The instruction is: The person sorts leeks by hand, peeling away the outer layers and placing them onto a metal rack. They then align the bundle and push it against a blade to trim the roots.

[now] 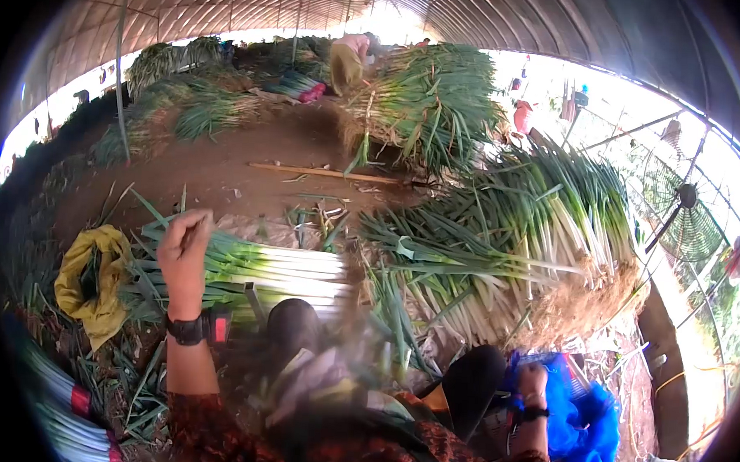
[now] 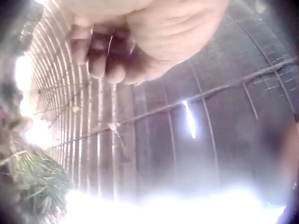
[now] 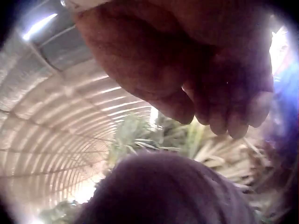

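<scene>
My left hand (image 1: pixel 186 244) is raised over the leafy side of a bundle of long green onions (image 1: pixel 302 271) lying with white stems to the right. In the left wrist view the left hand (image 2: pixel 154 42) has curled fingers, with a thin pale line across them; whether it is a strand is unclear. My right hand (image 1: pixel 533 382) is low at the right, beside blue netting material (image 1: pixel 597 423). The right wrist view has the right hand (image 3: pixel 187 60) with its fingers together and loosely bent, nothing visible in them; contact with the blue material is unclear.
A large onion pile (image 1: pixel 544 214) lies right of the bundle, and a taller heap (image 1: pixel 433 102) stands behind. A yellow sack (image 1: pixel 95 281) is at the left, tied bundles (image 1: pixel 65 416) at lower left. A fan (image 1: pixel 687 195) stands right; a person (image 1: pixel 347 63) bends farther back.
</scene>
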Tool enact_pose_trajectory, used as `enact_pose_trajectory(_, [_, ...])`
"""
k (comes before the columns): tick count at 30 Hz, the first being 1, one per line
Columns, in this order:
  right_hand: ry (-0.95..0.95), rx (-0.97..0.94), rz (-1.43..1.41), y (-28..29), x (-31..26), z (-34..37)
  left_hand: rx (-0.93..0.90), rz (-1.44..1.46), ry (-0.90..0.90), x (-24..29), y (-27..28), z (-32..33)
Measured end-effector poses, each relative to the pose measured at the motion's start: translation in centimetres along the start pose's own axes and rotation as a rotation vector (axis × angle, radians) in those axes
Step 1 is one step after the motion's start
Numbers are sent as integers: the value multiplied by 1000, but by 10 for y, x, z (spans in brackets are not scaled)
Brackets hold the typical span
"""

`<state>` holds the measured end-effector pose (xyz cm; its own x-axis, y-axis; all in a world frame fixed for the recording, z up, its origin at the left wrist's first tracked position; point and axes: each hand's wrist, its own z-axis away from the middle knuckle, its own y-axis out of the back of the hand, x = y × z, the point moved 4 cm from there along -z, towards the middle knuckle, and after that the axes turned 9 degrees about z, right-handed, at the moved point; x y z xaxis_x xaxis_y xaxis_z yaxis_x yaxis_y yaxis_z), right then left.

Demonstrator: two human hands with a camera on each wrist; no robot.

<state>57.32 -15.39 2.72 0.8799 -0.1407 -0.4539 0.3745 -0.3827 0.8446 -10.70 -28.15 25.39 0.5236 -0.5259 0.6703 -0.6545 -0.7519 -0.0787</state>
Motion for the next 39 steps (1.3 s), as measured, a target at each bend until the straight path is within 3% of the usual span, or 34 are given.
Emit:
enact_pose_trajectory(3, [114,37,-325,34,-52,-52,7,193,-90,56,-14,-8])
enact_pose_trajectory(4, [130,20,-497,55,-81,-54,2,194,-254,79,-16,-11])
enact_pose_trajectory(6, [332,136,-472,129,-169,-30,-9,191,-582,126,-20,-15])
enact_pose_trajectory(8, [467,213,-897,179,-222,-4,-56,265,-875,179,-24,-15])
enact_pose_trajectory(10, [869,598,-580,248,-274,40,-833,1617,-481,194,-26,-15])
enact_pose_trajectory(11, [1015,678,-592,276,-290,60,-1032,1827,-363,208,-28,-12])
enact_pose_trajectory(12, [1161,758,-603,300,-300,77,-1065,1727,-437,221,-30,-12])
enact_pose_trajectory(14, [1405,567,-629,344,-316,95,-1026,1461,-573,241,-32,-11])
enact_pose_trajectory(17, [1708,270,-603,391,-332,117,-1023,1363,-577,251,-36,-11])
enact_pose_trajectory(24, [1787,196,-452,369,-358,115,-1015,1282,-547,251,-42,-9])
enact_pose_trajectory(39, [1645,217,-393,264,-386,63,-1060,1149,-420,223,-81,-6])
